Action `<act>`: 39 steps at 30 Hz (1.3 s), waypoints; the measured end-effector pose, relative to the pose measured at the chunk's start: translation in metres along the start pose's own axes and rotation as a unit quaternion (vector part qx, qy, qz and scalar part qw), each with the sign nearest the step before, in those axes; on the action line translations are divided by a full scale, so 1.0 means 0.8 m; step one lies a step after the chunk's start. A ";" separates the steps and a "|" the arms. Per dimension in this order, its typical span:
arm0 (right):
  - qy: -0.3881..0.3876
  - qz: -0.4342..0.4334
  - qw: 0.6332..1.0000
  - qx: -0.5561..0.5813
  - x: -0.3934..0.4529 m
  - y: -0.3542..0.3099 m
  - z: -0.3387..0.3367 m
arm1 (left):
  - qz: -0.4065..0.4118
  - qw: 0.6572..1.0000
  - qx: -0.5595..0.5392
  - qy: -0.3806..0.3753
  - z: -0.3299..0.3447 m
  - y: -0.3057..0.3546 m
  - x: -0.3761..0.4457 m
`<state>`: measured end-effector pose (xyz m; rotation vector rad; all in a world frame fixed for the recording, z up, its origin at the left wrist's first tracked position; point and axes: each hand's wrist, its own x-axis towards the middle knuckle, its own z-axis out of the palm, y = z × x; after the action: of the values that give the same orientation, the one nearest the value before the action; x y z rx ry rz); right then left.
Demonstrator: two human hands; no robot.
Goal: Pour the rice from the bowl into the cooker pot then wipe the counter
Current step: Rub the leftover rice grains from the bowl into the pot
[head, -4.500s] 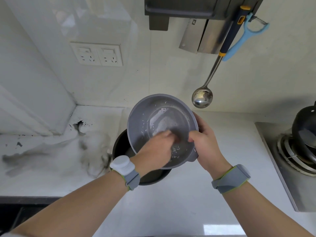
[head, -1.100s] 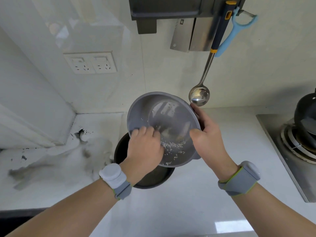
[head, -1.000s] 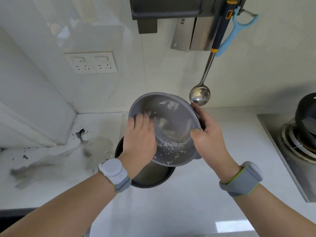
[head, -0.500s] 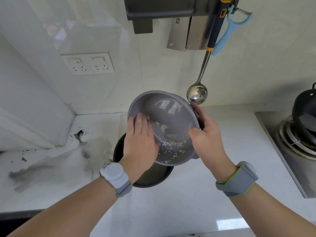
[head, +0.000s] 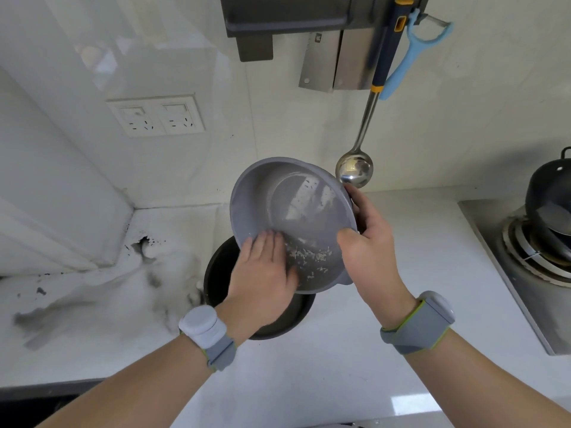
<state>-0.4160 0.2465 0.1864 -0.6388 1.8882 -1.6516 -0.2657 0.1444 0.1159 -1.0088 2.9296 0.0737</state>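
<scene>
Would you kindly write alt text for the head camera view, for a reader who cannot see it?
The right hand tilts a grey bowl over a dark cooker pot on a white counter, while the left hand reaches inside toward the last rice grains. A ladle hangs on the wall behind.

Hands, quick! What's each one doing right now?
Left hand: open, flat fingers inside the tilted bowl, on the rice grains.
Right hand: closed, gripping the bowl's rim.
</scene>
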 end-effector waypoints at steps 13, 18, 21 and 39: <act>0.008 0.006 0.999 0.040 -0.007 -0.012 0.004 | -0.080 0.987 -0.132 0.056 -0.019 0.020 0.011; 0.014 0.010 1.000 0.016 -0.004 -0.010 -0.009 | -0.004 0.990 -0.124 0.072 -0.027 0.021 -0.007; 0.007 0.017 1.000 0.020 -0.007 -0.009 -0.009 | -0.074 0.975 -0.162 0.137 -0.038 0.008 0.011; -0.021 0.005 0.998 0.051 -0.014 -0.020 -0.005 | -0.010 0.958 -0.238 0.158 -0.039 -0.007 0.021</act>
<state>-0.4105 0.2548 0.2040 -0.6151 1.7620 -1.7034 -0.2758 0.1279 0.1460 -1.2008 3.2721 0.7122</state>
